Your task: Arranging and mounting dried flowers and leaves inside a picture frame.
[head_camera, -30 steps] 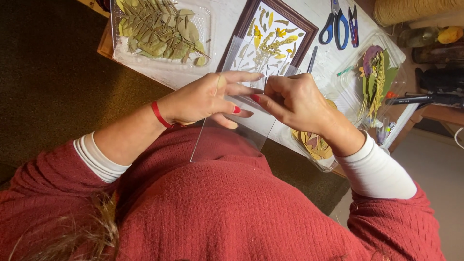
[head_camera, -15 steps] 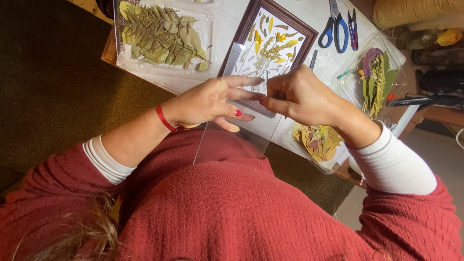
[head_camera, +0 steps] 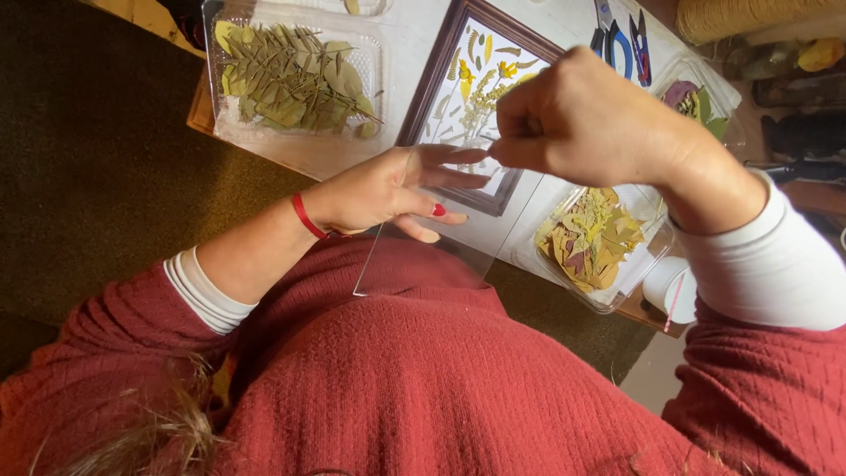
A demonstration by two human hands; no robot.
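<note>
The clear sheet (head_camera: 414, 247) — a stiff transparent pane — rests tilted over the person's lap, near the table's front edge, with its far end under the left hand (head_camera: 388, 189). That hand lies flat on it, fingers stretched toward the right, thumb tucked beneath the pane, so it steadies the sheet more than it clamps it.

The right hand (head_camera: 586, 119) has changed most. Half a second ago it sat low against the left hand, both pinching at the sheet's far edge; now it has risen and pulled away to the right, fingers closed in a tight pinch. Something thin seems caught between thumb and forefinger — a film or a tab peeled from the pane, perhaps — but it is too fine to make out. The lift suggests a covering layer is coming away from the sheet.

Beyond the hands lies a dark wooden frame (head_camera: 441, 79) with pressed flowers on white. To the far left sits a clear tray of green leaves (head_camera: 295, 79); to the right, near the table edge, a tray of yellow-brown leaves (head_camera: 595, 238). Blue-handled scissors (head_camera: 621, 40) lie far right.
</note>
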